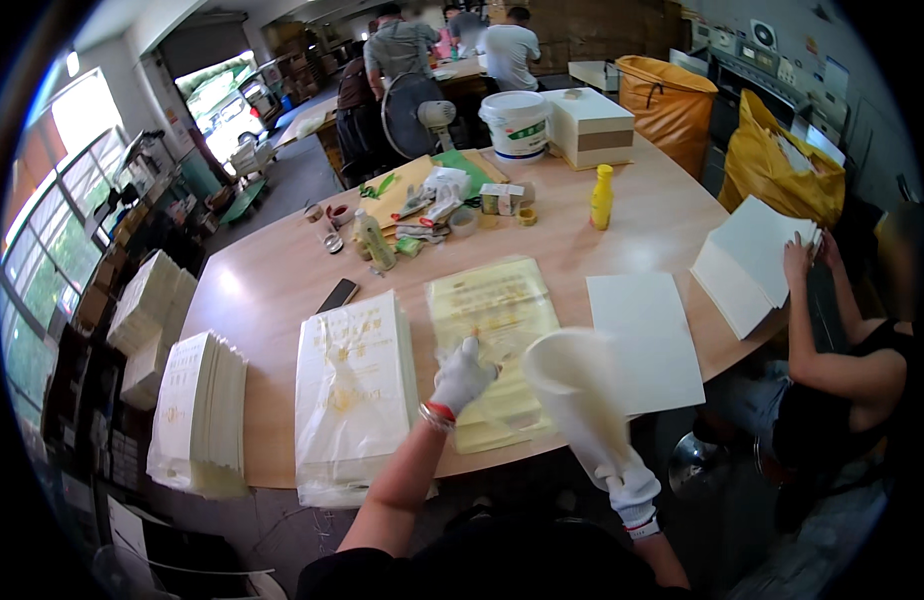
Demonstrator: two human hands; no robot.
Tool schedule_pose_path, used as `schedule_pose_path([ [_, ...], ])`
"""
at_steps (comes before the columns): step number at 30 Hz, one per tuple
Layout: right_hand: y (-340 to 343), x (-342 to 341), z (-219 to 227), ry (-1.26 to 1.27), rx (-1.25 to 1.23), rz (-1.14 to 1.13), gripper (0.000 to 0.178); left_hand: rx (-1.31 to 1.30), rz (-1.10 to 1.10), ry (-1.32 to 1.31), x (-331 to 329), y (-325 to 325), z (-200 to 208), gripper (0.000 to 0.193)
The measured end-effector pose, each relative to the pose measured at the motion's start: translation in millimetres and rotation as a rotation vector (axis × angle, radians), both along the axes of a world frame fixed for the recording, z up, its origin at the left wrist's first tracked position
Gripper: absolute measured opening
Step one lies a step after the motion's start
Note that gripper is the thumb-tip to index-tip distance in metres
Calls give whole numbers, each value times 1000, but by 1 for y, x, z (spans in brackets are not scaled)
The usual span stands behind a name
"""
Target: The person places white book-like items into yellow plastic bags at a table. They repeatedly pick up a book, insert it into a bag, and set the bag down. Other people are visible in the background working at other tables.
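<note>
Beside the left hand [464,378], spread on a yellow bag [512,315], one stack [350,400] seems wrapped; a curled sheet [594,415], gripped by the right hand [632,488], isn't placed yet.

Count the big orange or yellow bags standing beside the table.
2: a boxy, soft orange bag beyond the wide beige table, and a bulging, soft yellow bag, nearer, right of the first. Others may be hidden.

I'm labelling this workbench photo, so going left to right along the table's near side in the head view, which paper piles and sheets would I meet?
Leftmost printed white stack → plastic-covered stack → pale yellow printed packet → blank white sheet → white sheets beside the co-worker.
</note>
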State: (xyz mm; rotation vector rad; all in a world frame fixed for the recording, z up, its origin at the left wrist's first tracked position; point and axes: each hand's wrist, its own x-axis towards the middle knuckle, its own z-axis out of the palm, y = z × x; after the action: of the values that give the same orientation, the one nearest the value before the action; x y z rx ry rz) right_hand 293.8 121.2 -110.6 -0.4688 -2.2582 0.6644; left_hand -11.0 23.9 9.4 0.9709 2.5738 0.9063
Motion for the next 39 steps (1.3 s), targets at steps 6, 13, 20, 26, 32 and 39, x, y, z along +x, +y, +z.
schedule_pose_path([
  [6,6,-67,-2,-735,-18,-13,24,224,-494,116,80,22,-75,47],
  [13,48,-128,-60,-288,-3,-643,42,143,-513,171,63,14,-133,52],
  [20,82,-152,-60,-879,-199,-227,59,514,274,-120,-1,-46,-229,32],
  [26,50,-105,-60,-708,-227,51,58,361,227,-53,36,-95,-204,16],
  [32,-19,-10,-16,-647,-305,173,56,243,445,-1020,121,-147,-108,8],
  [39,11,-2,-18,-738,-299,202,53,360,147,-333,105,-149,-147,14],
])
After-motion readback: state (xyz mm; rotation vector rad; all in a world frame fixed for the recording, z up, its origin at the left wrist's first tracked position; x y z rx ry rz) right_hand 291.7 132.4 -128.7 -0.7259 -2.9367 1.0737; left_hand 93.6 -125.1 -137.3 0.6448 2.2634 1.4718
